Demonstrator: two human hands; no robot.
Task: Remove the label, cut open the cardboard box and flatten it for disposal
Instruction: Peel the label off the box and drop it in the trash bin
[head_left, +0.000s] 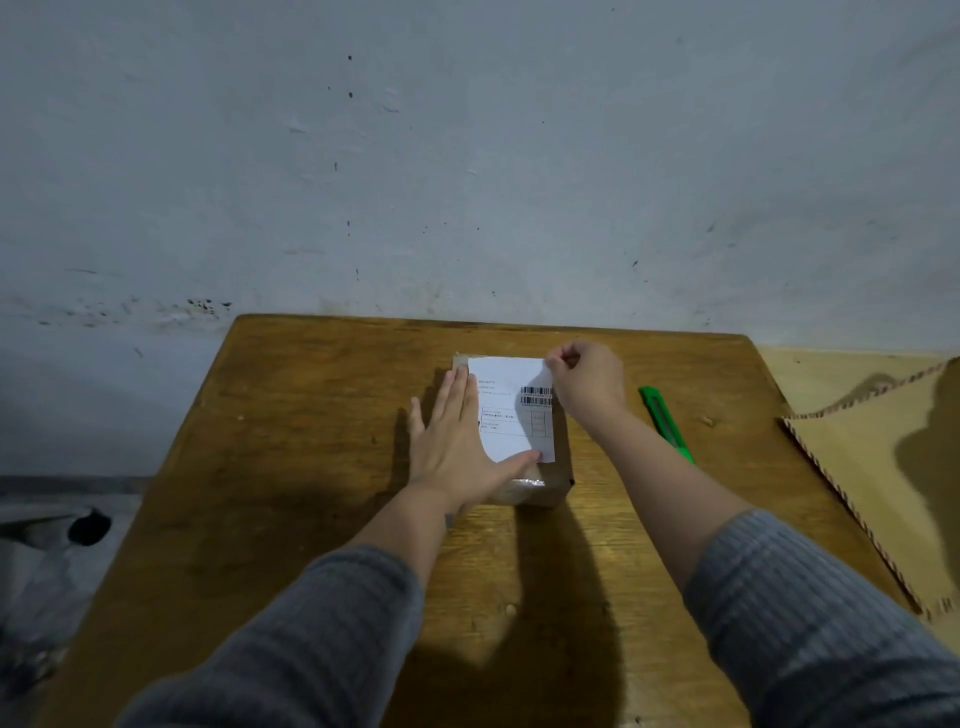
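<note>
A small brown cardboard box (558, 480) sits in the middle of the wooden table (291, 447). A white shipping label (511, 410) with a barcode covers its top. My left hand (457, 441) lies flat with spread fingers on the box's left side, the thumb resting on the label's near edge. My right hand (587, 379) pinches the label's far right corner between thumb and fingers. A green utility knife (667, 423) lies on the table to the right of the box, untouched.
A flat sheet of cardboard (883, 457) with a jagged edge lies at the table's right side. A scuffed grey wall (467, 156) stands right behind the table. The floor to the left holds grey material and a dark object (88, 527).
</note>
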